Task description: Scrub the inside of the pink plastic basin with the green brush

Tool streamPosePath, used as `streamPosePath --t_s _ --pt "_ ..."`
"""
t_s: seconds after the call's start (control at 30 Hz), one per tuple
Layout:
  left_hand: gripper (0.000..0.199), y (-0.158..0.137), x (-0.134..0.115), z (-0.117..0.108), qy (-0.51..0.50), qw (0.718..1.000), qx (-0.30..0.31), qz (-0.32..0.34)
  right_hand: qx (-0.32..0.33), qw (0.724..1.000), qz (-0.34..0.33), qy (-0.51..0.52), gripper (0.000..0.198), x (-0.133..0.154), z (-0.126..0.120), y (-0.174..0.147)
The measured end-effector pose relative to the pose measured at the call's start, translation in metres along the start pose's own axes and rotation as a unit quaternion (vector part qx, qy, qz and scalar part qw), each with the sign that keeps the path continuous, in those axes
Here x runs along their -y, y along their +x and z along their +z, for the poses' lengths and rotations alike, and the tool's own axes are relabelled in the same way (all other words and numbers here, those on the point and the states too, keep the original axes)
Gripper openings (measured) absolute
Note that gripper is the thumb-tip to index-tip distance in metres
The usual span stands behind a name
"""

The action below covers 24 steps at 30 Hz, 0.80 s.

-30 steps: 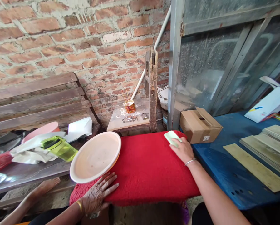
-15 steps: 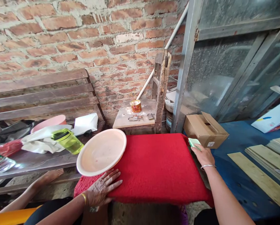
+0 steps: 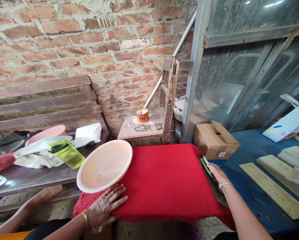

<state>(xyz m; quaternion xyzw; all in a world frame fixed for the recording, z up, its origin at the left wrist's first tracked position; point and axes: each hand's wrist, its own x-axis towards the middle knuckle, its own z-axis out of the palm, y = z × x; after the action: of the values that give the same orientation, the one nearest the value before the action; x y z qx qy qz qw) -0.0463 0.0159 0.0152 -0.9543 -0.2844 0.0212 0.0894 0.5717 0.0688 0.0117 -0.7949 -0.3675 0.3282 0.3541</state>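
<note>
A bright red, fuzzy cloth [image 3: 161, 180] lies spread over a low surface in front of me and hangs over its edges. My left hand [image 3: 106, 201], with a gold bangle at the wrist, lies flat on its left part, fingers spread, just below a pale pink basin [image 3: 105, 166]. The basin sits tilted on the cloth's left end. My right hand [image 3: 216, 173], with a silver bangle, is closed around a light green scrub brush [image 3: 206, 166] at the cloth's right edge. The brush stands on its side there, bristles towards the cloth; I cannot tell whether they touch it.
A wooden bench [image 3: 39, 173] on the left holds a green bottle [image 3: 68, 155] and white wrappings. Another person's bare limb [image 3: 39, 198] reaches under it. Right of the cloth, a cardboard box [image 3: 215, 141] and thin boards [image 3: 271, 188] rest on a blue surface [image 3: 249, 140].
My right hand has moved down slightly and turned the brush from flat onto its side at the cloth's edge. My left hand stays flat; the view has shifted a little.
</note>
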Motion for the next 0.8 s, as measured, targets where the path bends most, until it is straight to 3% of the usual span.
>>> streamPosePath --t_s 0.13,0.23,0.37,0.47,0.53,0.6,0.73,0.8 --pt "0.089 -0.001 0.001 0.002 0.001 1.000 -0.008 -0.003 0.047 0.997 0.037 0.051 0.068 -0.001 0.015 -0.012" --pt "0.087 0.000 0.001 0.002 0.001 1.000 -0.016 -0.004 0.059 0.996 0.042 0.046 0.058 -0.005 0.018 -0.020" --pt "0.088 0.002 0.001 -0.001 0.000 1.000 -0.014 0.005 0.027 0.999 0.030 -0.016 0.031 -0.016 -0.007 -0.019" --pt "0.090 0.002 0.001 -0.001 -0.001 1.000 -0.005 0.004 -0.013 0.998 0.025 -0.058 0.037 -0.009 -0.021 -0.016" --pt "0.092 0.002 0.001 -0.001 -0.004 1.000 0.000 0.002 -0.041 0.994 -0.016 -0.103 0.051 0.008 -0.015 -0.023" --pt "0.096 0.001 0.001 0.001 -0.002 1.000 0.005 0.004 -0.053 0.978 -0.099 -0.176 0.055 0.033 0.007 -0.041" --pt "0.101 -0.001 0.003 0.007 0.024 1.000 -0.002 0.014 -0.015 0.909 -0.280 -0.309 0.042 0.080 0.062 -0.085" --pt "0.101 -0.002 0.005 0.009 0.034 0.999 -0.009 0.017 -0.001 0.880 -0.326 -0.347 0.038 0.091 0.075 -0.095"
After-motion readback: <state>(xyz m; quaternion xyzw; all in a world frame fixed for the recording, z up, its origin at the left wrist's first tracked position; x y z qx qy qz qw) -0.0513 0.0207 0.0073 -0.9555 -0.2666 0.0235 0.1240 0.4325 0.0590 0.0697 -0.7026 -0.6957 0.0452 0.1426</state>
